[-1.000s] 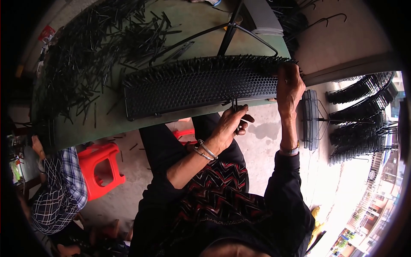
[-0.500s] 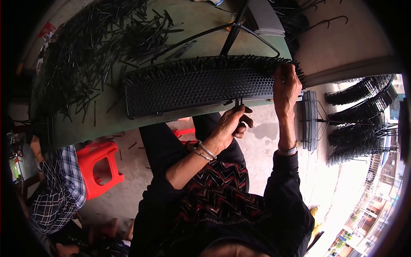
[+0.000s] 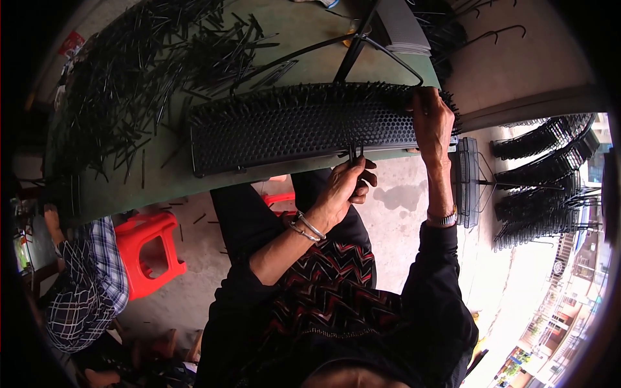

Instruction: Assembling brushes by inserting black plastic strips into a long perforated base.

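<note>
A long black curved panel (image 3: pixel 278 132) full of small round holes lies along the near edge of the green table. Dense short black strips (image 3: pixel 272 97) stand upright in its far rows. My right hand (image 3: pixel 433 126) is closed at the panel's right end, its fingertips down among the standing strips; whatever they pinch is hidden. Just below the panel's near edge, my left hand (image 3: pixel 344 184) pinches a few thin black strips (image 3: pixel 355 152) between thumb and fingers, their tips pointing up toward the holes.
Loose black strips (image 3: pixel 162 71) cover the left of the green table (image 3: pixel 110 197). A black metal frame (image 3: pixel 349 61) rises behind the panel, near stacked grey sheets (image 3: pixel 401 29). Red stool (image 3: pixel 152 252) and another person's plaid sleeve (image 3: pixel 107 258) are at left; black racks (image 3: pixel 543 174) hang right.
My right hand has shifted slightly left and away from me along the standing strips. My left hand and its strips have moved a little to the left.
</note>
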A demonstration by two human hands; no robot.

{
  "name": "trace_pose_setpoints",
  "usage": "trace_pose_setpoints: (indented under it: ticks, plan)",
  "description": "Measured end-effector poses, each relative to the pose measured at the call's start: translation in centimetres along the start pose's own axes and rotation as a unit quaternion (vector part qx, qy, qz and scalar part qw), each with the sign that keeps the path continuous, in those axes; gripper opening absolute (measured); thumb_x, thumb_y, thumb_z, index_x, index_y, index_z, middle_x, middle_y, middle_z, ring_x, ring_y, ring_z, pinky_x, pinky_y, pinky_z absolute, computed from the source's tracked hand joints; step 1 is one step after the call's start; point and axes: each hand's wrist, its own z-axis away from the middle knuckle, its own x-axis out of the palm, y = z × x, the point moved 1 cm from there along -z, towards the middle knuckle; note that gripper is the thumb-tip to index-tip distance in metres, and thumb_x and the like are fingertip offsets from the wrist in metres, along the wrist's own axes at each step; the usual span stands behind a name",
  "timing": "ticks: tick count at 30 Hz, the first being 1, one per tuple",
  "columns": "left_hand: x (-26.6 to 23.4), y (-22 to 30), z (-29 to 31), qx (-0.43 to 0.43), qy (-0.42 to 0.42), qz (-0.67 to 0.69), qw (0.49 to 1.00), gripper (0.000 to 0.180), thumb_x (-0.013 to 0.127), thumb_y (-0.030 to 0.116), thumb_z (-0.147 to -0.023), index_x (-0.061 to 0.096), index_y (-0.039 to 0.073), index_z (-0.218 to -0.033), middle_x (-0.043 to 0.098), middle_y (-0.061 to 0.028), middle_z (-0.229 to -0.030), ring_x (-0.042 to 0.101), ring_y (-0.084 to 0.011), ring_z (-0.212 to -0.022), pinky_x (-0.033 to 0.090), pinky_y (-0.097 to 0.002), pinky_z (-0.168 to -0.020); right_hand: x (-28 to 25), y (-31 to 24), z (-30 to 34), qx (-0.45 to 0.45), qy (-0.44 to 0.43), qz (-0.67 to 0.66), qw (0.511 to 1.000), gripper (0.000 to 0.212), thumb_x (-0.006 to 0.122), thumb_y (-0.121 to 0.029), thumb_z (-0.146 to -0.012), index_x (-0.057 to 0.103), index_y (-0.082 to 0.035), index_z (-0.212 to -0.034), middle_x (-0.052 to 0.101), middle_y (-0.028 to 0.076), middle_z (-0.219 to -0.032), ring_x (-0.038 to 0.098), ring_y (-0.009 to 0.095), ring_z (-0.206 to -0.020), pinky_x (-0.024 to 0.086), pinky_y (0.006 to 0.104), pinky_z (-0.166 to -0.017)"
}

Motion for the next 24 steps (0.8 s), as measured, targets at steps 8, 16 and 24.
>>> trace_pose_setpoints:
  ticks: [8, 16, 24]
  plan:
    - [-0.2, -0.4, 0.0, 0.01, 0.01, 0.004, 1.0, 0.03, 0.049, 0.035, -0.099, 0.057, 0.006, -0.101, 0.048, 0.0014, -0.071, 0.034, -0.0051, -0.056, 0.026, -0.0195, -0.047, 0.2, -1.4, -0.1, -0.05, -0.015, 0.01, 0.999, 0.009, 0.06, -0.014, -0.088, 0.06, -0.007, -0.093, 0.062, 0.014, -0.086, 0.063, 0.034, -0.076, 0.049, 0.0405, -0.063]
    - [0.6, -0.3, 0.2, 0.024, -0.026, 0.022, 0.999, 0.031, 0.049, 0.034, -0.1, 0.058, 0.004, -0.105, 0.043, 0.0036, -0.068, 0.033, -0.0054, -0.055, 0.028, -0.0204, -0.048, 0.5, -1.1, 0.7, -0.007, -0.009, 0.073, 0.997, 0.015, 0.061, -0.023, -0.089, 0.068, -0.011, -0.096, 0.061, 0.01, -0.09, 0.062, 0.03, -0.078, 0.049, 0.0385, -0.066]
    - [1.0, 0.0, 0.6, 0.053, -0.006, -0.007, 0.999, 0.035, 0.051, 0.039, -0.098, 0.06, 0.005, -0.103, 0.05, 0.0016, -0.067, 0.041, -0.0051, -0.055, 0.03, -0.0208, -0.047, 0.4, -1.7, 2.0, -0.03, 0.025, 0.088, 0.995, 0.025, 0.059, -0.027, -0.092, 0.069, -0.009, -0.106, 0.06, 0.01, -0.091, 0.062, 0.028, -0.078, 0.048, 0.0359, -0.067]
